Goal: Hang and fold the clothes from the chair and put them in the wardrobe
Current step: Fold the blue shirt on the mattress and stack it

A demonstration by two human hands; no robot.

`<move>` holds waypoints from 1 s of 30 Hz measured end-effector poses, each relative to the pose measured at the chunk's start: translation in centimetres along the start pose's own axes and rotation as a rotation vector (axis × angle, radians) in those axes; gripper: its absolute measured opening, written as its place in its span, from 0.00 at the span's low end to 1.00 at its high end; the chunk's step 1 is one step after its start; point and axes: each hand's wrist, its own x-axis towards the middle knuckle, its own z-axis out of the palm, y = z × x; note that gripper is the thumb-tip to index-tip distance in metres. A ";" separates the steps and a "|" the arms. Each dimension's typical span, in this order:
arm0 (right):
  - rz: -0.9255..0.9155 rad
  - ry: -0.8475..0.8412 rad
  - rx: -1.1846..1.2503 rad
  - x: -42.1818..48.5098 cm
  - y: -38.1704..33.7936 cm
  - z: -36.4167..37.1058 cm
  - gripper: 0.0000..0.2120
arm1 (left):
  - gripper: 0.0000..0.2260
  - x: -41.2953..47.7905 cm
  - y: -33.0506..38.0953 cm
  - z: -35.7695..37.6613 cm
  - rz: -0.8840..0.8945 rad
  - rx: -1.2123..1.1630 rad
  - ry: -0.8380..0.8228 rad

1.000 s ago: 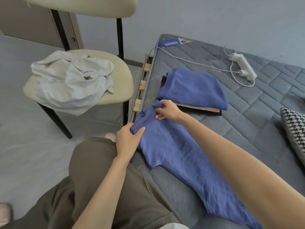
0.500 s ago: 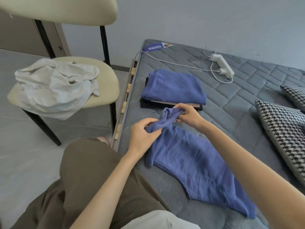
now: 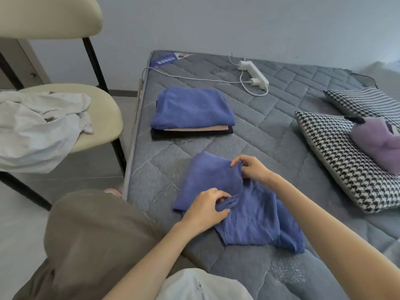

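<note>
Base: grey quilted mattress (image 3: 281,131). Left of it stands a cream padded chair with black metal legs (image 3: 104,118), with a crumpled white cloth garment (image 3: 39,131) heaped on the seat.

The thin blue knit garment (image 3: 255,213) lies flat near the mattress's front edge. Its left part is folded over and the cloth is wrinkled. Beyond it, apart, lies a folded stack of blue, beige and black clothes (image 3: 190,109).

The left hand (image 3: 205,210) has its grip clamped on a bunched ridge at the garment's middle. The right hand (image 3: 252,169) has its grip pinching the flap's far corner, probably between thumb and forefinger.
</note>
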 end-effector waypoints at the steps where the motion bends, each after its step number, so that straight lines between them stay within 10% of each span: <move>1: 0.029 0.015 0.051 0.0 0.1 0.1 0.20 | 0.16 -0.1 -0.1 0.0 0.005 0.042 0.000; 8: 0.248 0.078 0.219 0.7 -0.2 1.5 0.09 | 0.20 -1.1 -1.9 -0.1 0.131 0.466 0.059; 21: 0.046 0.190 -0.097 -0.5 1.4 1.0 0.16 | 0.07 -1.1 -0.6 0.1 0.125 0.186 -0.037; 24: -0.048 0.237 -0.307 -0.5 1.9 1.3 0.18 | 0.20 -1.3 -1.1 0.1 0.107 0.187 -0.105; 30: -0.259 0.300 -0.563 -0.3 -0.4 2.7 0.15 | 0.18 -0.7 -1.3 -1.3 -0.090 0.208 0.320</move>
